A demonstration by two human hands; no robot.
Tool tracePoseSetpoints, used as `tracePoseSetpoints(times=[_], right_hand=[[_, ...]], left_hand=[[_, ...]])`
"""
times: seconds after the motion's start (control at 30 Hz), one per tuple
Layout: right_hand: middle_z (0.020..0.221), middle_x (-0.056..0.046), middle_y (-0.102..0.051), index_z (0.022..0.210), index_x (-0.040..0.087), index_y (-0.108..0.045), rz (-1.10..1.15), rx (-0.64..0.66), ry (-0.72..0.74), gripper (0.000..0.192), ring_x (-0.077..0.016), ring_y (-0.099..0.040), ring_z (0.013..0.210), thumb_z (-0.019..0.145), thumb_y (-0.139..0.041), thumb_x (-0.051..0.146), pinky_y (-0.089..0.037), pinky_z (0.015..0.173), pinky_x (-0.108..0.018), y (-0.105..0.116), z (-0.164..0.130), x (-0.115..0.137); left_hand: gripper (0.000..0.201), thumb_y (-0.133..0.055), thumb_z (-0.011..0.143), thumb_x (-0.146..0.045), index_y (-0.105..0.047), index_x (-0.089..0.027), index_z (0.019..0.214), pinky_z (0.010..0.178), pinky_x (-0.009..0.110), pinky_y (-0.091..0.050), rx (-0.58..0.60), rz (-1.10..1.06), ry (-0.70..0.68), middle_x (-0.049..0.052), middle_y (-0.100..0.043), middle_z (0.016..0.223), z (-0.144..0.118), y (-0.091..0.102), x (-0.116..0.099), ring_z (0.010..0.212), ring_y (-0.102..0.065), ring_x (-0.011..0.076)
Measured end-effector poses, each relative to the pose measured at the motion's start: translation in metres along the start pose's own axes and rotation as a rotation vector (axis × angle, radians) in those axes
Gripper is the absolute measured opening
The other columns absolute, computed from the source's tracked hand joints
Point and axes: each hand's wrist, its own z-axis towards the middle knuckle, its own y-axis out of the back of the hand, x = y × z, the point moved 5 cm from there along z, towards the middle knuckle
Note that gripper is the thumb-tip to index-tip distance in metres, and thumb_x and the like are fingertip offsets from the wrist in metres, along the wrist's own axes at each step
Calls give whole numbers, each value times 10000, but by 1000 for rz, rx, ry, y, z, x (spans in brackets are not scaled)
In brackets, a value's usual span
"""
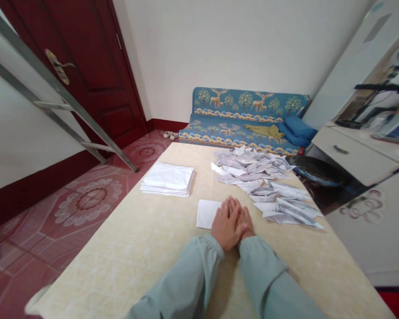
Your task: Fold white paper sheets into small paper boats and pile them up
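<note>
1. Nearest the camera: two grey-green sleeves [199, 274] reach forward over the tabletop [136, 248]. All places below are given relative to the single white sheet [206, 213].

2. Flat stack [168, 178]: a neat pile of unfolded white sheets lies on the tabletop, to the left of the single sheet and farther from the camera, well apart from it. Judgement: this is the stock yet to be worked, and a good deal of it remains.

3. Single white sheet: it lies flat on the tabletop just beyond the sleeves. Its right part is covered by the hands. No fold can be made out on the part that shows.

4. Left hand [226, 223]: palm down, resting on the right edge of the single sheet. The fingers are straight, held close together and laid flat; they press, they do not grasp.

5. Right hand [246, 221]: just right of the single sheet, touching the left hand and partly hidden under it. Its fingers appear extended and flat, holding nothing; whether they touch the sheet cannot be told.

6. Folded pile [262, 181]: a loose spread of folded paper pieces lies to the right of the single sheet and beyond it, reaching toward the tabletop's right edge. Judgement: this is finished output, and many pieces are done; work stands roughly midway.
</note>
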Motion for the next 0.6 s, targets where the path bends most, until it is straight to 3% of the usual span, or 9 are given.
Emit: tracePoseSetpoints(times=[0.07,0.13,0.27,0.37,0.47,0.6], right_hand=[[1512,7,-120,1417,248,-246,-2,3,-8,522,-187,-79,1383,903,-313,304,-142,1078,-439,-1,1,0],[1509,-8,-134,1422,202,-234,16,-29,-2,526,-191,-98,1379,910,-283,308,-138,1079,-446,1,0,0],[1497,-58,-185,1418,140,-241,56,-98,20,533,-216,-129,1371,919,-272,327,-128,1073,-474,4,-1,2],[1482,-88,-234,1400,138,-287,77,-99,18,520,-239,-157,1365,919,-307,336,-150,1058,-499,7,-3,3],[1455,-120,-297,1333,134,-409,68,-189,18,460,-276,-190,1351,898,-393,283,-147,1054,-520,18,-8,4],[1352,-89,-467,1234,159,-520,130,-235,296,366,-223,-367,1256,883,-425,203,-231,1063,-403,29,-24,25]], left_hand=[[724,-361,846,-565,-183,-175,1429,1080,444,-242,-17,-11,-2,112,-215,1488,-2,-5,7,1360,-209,249],[744,-387,820,-596,-275,-144,1401,1087,471,-212,-36,32,31,135,-278,1462,-12,-3,29,1356,-214,277],[653,-467,831,-467,-341,-120,1369,1067,470,-250,-72,173,64,150,-299,1448,-39,19,80,1338,-263,286],[528,-437,868,-349,-367,-161,1356,1056,481,-264,-122,199,130,121,-332,1438,-52,35,106,1329,-290,261],[456,-499,836,-303,-476,-202,1280,1061,487,-243,-192,-31,178,95,-412,1396,-56,45,118,1302,-341,257],[307,-577,787,-350,-664,-162,1013,936,410,-404,-422,-765,341,107,-681,1033,-57,53,130,1015,-592,247]])
